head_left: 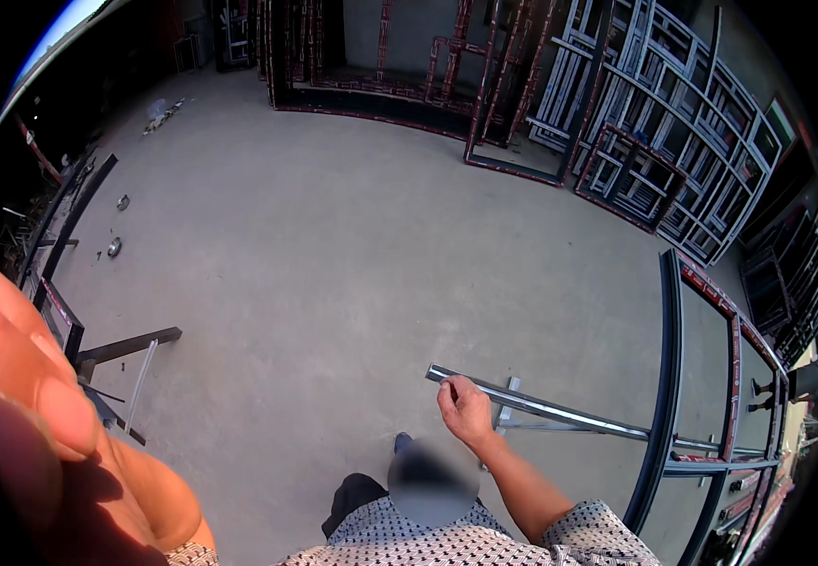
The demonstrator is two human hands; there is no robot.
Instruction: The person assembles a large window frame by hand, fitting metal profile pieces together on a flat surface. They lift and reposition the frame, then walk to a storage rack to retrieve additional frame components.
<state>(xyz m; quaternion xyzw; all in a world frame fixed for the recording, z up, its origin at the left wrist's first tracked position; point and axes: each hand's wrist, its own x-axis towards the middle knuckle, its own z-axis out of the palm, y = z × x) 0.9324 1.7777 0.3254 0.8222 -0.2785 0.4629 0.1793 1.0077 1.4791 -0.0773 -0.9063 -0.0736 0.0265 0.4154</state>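
My left hand [60, 424] looms very large at the left edge, close to the camera. Its fingers are bent and pressed together; anything they hold is hidden. Ahead of my body, my right hand [467, 411] has its fingers curled at the near end of a long metal bar [560, 412], dark with a pale strip along its top. From there the bar runs right, towards a dark metal frame [670, 349] with red-and-white film on its members. A light metal support [511, 396] shows beneath the bar.
Film-wrapped frames [371, 106] and stacked pale grilles [654, 113] lean at the far side. At left stand a dark trestle arm [131, 345] and long dark profiles [83, 208]. Small round metal pieces [115, 247] lie on the concrete floor [333, 245]. Another person [805, 379] appears at far right.
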